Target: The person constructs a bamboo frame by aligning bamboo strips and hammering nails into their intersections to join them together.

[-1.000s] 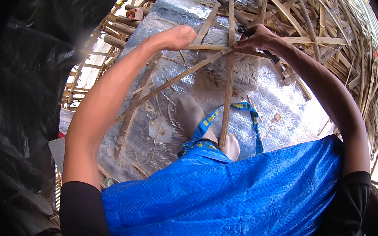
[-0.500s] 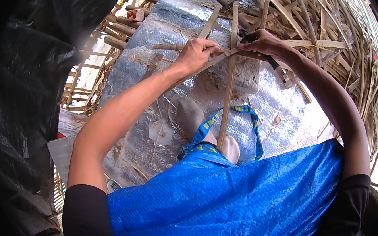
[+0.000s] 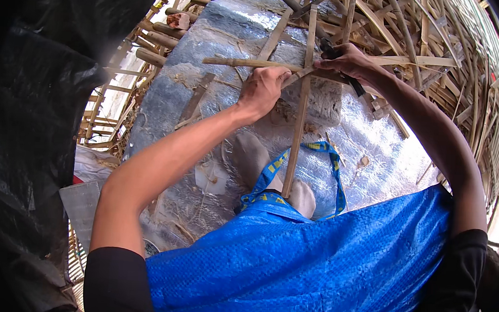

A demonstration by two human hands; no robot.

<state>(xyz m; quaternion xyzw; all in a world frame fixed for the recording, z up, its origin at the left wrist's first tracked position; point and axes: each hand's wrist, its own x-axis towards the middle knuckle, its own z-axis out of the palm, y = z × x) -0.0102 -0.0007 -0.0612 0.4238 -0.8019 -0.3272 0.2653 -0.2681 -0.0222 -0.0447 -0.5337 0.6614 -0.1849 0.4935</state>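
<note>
A long upright bamboo strip [image 3: 298,130] runs from my feet [image 3: 302,196] to the far side. Another strip [image 3: 222,62] crosses it near its upper part, and a short slanting strip [image 3: 298,76] meets them there. Curled fingers of my left hand [image 3: 262,89] close on the slanting strip, just left of the crossing. On the other side of the crossing, my right hand [image 3: 346,61] grips a black-handled tool [image 3: 356,86]; its kind is mostly hidden by the hand. The right fingertips are beside the crossing.
Silvery sheeting [image 3: 378,160] covers the ground, with a rough block [image 3: 327,103] beneath the crossing. Piled bamboo strips [image 3: 445,48] fill the far right. A blue sheet [image 3: 299,265] covers my lap, with a blue-yellow strap [image 3: 341,181] looped near my feet. Black plastic [image 3: 36,110] hangs at left.
My left hand has shifted slightly down and turned its back more upward, still at the slanting strip. The right hand has lowered slightly with the tool. The upright strip leans a little more.
</note>
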